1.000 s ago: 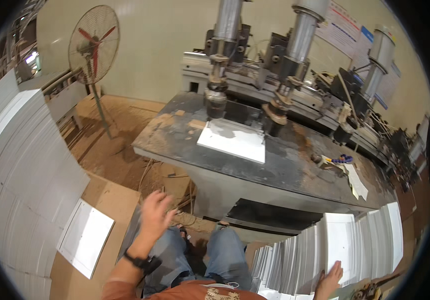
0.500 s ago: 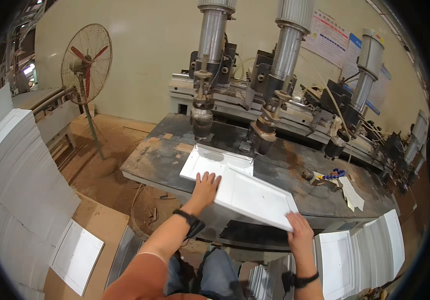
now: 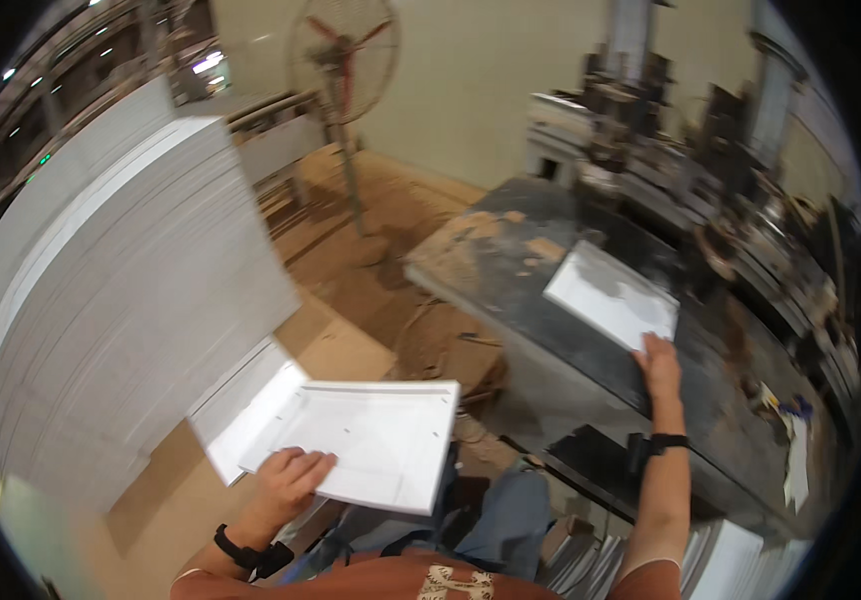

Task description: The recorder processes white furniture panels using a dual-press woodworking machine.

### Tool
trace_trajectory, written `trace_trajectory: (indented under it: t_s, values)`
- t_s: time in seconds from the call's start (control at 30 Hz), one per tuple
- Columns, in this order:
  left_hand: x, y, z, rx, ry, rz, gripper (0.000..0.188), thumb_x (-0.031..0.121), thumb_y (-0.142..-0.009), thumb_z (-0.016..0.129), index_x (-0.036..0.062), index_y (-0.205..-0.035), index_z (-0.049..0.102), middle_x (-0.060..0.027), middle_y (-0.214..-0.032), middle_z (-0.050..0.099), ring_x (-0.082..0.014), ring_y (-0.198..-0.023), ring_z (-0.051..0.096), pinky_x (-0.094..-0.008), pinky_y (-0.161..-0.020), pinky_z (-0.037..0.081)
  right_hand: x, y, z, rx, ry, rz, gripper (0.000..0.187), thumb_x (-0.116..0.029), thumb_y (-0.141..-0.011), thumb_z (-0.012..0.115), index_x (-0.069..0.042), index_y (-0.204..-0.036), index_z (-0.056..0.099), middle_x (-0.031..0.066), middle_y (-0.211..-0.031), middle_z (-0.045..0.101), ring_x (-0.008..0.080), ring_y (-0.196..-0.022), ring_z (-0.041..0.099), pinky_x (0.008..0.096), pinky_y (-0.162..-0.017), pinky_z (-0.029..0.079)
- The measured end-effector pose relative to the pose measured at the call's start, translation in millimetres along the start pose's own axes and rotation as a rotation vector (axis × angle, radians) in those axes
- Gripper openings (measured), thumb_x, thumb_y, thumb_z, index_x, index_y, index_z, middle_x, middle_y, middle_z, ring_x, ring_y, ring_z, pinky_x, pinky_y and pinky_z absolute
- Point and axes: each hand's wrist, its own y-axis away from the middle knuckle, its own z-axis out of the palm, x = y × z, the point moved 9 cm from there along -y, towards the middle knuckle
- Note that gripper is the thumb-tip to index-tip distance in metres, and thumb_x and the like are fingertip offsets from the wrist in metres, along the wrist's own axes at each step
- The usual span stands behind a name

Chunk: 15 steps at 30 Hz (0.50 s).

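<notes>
My left hand (image 3: 293, 484) grips a white framed panel (image 3: 383, 440) by its near left edge, fingers on top. This panel hangs tilted in front of my body, with a few small dark marks on its face. Its left end overlaps a second white panel (image 3: 241, 425) lying on a brown board. Out to the right, my right hand (image 3: 661, 368) is at the near right corner of another white panel (image 3: 606, 290), fingers on its edge. That one lies on the dark machine table (image 3: 511, 265); its far part is in shadow.
A tall stack of white panels (image 3: 141, 310) rises at the left. Boring-machine heads (image 3: 716, 250) line the table's far side. A fan (image 3: 346, 55) stands at the back above a dusty floor. More panels (image 3: 726, 560) stand at lower right, and a paper strip (image 3: 797, 465) lies on the table.
My view has swung left. The upper panel has moved off the table to the left, now in my left hand. My right hand has left it for the panel on the table.
</notes>
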Motion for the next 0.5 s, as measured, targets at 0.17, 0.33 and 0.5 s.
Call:
trace_trajectory:
  t_s: [0.17,0.33,0.5]
  values:
    - [-66,61,-42,0.031,-0.391,-0.472,0.043,0.0,-0.069,0.058,0.0049,-0.112,0.062,-0.0075,-0.101,0.064,-0.0262,-0.09,0.058,-0.0367,-0.075,0.048,-5,-5,2,0.01,-0.021,0.015,0.044,-0.023,-0.085,0.064,-0.003,-0.124,0.055,0.0164,-0.13,0.054,0.0394,-0.124,0.044,0.0435,-0.102,0.038]
    - [-133,112,8,-0.067,-0.343,-0.659,0.051,0.0,-0.074,0.056,0.0035,-0.124,0.054,-0.0108,-0.113,0.06,-0.0309,-0.103,0.054,-0.0416,-0.087,0.046,-47,12,-24,0.119,-0.027,-0.031,0.043,-0.017,-0.086,0.063,-0.005,-0.126,0.054,0.0149,-0.136,0.048,0.0391,-0.129,0.038,0.0452,-0.105,0.033]
    - [-126,132,62,-0.219,-0.347,-0.609,0.058,0.01,-0.08,0.059,0.0044,-0.135,0.042,-0.012,-0.126,0.05,-0.0344,-0.116,0.046,-0.0499,-0.099,0.038,-79,87,-99,0.153,-0.117,-0.092,0.039,-0.013,-0.086,0.062,-0.005,-0.124,0.055,0.014,-0.137,0.047,0.0345,-0.132,0.036,0.0436,-0.107,0.031]
